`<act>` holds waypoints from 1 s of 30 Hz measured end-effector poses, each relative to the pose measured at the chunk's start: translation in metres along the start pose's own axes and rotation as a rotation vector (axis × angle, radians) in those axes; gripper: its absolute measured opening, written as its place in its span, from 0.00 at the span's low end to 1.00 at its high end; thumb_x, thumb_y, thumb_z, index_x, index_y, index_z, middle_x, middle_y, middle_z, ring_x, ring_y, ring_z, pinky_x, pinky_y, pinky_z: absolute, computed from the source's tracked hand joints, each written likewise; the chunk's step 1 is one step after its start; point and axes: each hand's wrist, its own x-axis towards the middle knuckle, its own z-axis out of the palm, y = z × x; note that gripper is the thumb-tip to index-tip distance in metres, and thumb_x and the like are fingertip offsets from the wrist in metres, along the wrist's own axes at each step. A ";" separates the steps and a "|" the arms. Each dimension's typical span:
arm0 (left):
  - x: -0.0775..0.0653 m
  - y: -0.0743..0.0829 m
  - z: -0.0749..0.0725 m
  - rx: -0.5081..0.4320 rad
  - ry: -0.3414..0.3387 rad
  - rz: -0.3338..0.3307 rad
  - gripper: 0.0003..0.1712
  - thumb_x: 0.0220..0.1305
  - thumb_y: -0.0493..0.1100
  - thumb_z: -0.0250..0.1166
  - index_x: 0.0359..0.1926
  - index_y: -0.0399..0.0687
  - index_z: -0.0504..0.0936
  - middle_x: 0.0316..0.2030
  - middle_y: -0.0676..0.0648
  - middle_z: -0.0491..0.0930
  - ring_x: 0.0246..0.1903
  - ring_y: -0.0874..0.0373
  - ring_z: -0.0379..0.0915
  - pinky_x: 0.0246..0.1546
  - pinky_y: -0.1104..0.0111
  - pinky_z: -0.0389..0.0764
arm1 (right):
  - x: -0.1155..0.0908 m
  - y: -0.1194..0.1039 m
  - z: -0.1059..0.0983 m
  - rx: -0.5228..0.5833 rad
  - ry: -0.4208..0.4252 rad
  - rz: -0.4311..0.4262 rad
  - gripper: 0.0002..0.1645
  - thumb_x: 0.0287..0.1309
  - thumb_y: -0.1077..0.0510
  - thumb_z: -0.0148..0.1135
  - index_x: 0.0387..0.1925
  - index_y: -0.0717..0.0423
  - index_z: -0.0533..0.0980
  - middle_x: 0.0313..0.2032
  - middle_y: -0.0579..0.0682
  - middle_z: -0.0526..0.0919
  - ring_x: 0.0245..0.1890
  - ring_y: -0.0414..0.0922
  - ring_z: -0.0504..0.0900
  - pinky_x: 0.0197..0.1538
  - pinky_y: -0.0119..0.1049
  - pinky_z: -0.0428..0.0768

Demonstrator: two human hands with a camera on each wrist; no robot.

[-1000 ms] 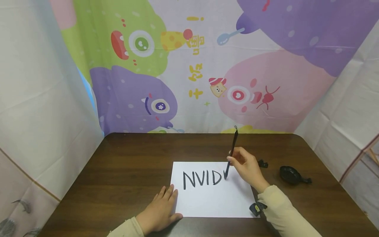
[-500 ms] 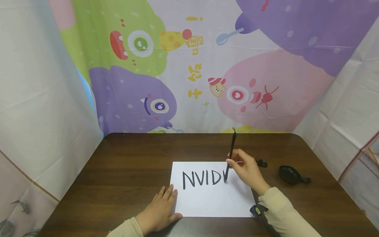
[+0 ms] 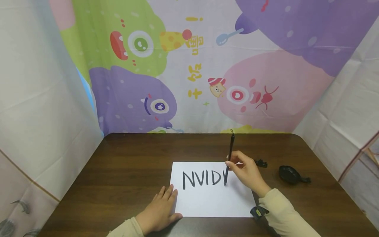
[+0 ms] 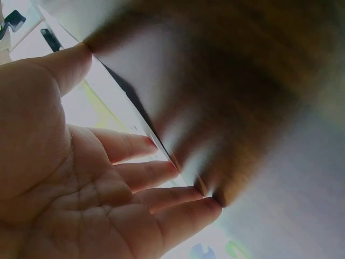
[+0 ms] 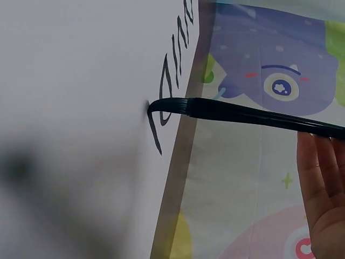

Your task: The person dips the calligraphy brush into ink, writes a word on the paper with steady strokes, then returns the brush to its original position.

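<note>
In the head view my right hand (image 3: 248, 172) pinches a black writing brush (image 3: 230, 144) that stands nearly upright. The bent bristles of the brush (image 5: 237, 112) touch the paper at the end of a dark stroke in the right wrist view. White paper (image 3: 204, 204) lies on the table, bearing the letters NVID (image 3: 201, 179) and a slanted stroke after them. My left hand (image 3: 160, 209) rests at the paper's left edge, fingers straight and palm down. From the left wrist view, the fingertips of this left hand (image 4: 91, 189) meet the surface at the paper's edge.
A black dish with a short handle (image 3: 289, 174) stands on the brown table (image 3: 124, 171), right of the paper. A small black object (image 3: 262, 163) lies partly behind the right hand. A dark device (image 3: 256, 212) sits by the right sleeve. Behind hangs a cartoon-printed curtain (image 3: 183, 115).
The brush tip has moved down the paper, lengthening the stroke after the D. My right hand has come slightly nearer and the brush stands more upright; the left hand stays in place.
</note>
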 end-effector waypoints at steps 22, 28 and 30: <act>0.000 0.000 -0.002 0.017 -0.016 0.007 0.48 0.59 0.63 0.65 0.67 0.31 0.66 0.70 0.29 0.61 0.67 0.26 0.58 0.62 0.38 0.66 | 0.017 0.010 -0.023 -0.049 0.128 -0.095 0.12 0.53 0.72 0.67 0.41 0.64 0.77 0.29 0.52 0.83 0.28 0.37 0.82 0.32 0.23 0.81; 0.000 0.000 -0.002 0.016 -0.018 0.008 0.48 0.59 0.63 0.65 0.67 0.31 0.66 0.70 0.29 0.60 0.67 0.27 0.57 0.62 0.38 0.66 | 0.021 0.005 -0.026 -0.038 0.148 -0.116 0.12 0.52 0.76 0.65 0.40 0.69 0.76 0.29 0.61 0.82 0.26 0.48 0.83 0.31 0.23 0.82; 0.000 -0.001 -0.002 0.015 -0.015 0.010 0.48 0.59 0.63 0.65 0.67 0.31 0.66 0.70 0.29 0.61 0.67 0.27 0.58 0.62 0.38 0.66 | 0.022 -0.004 -0.027 -0.048 0.147 -0.123 0.12 0.52 0.77 0.64 0.39 0.71 0.76 0.28 0.62 0.82 0.25 0.51 0.82 0.30 0.24 0.82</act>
